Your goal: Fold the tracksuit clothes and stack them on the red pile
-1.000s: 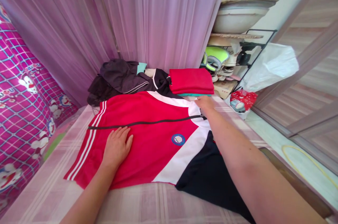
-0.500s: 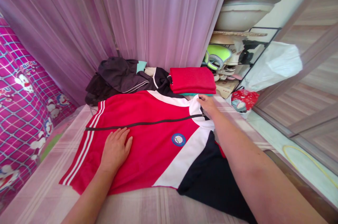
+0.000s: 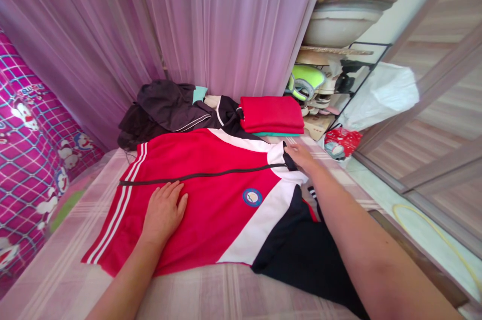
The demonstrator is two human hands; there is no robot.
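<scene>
A red jacket (image 3: 211,209) with white panels, a black zipper and a round blue badge lies spread out front up. Its hem with white stripes is at the left, its collar at the right. My left hand (image 3: 164,209) rests flat on the red front just below the zipper, fingers spread. My right hand (image 3: 299,155) pinches the edge of the collar (image 3: 276,155), where dark lining shows. The black sleeve (image 3: 301,254) runs toward the lower right, partly hidden under my right forearm.
Behind the jacket lie a heap of dark clothes (image 3: 165,109) and a folded red stack (image 3: 271,115). A purple curtain (image 3: 226,23) hangs behind. To the right stand a shoe rack (image 3: 352,91), a white bag (image 3: 384,96) and a red bag (image 3: 348,140).
My right hand has shifted slightly along the collar, and more of its dark lining shows. The view has moved a little. My left hand stays on the jacket.
</scene>
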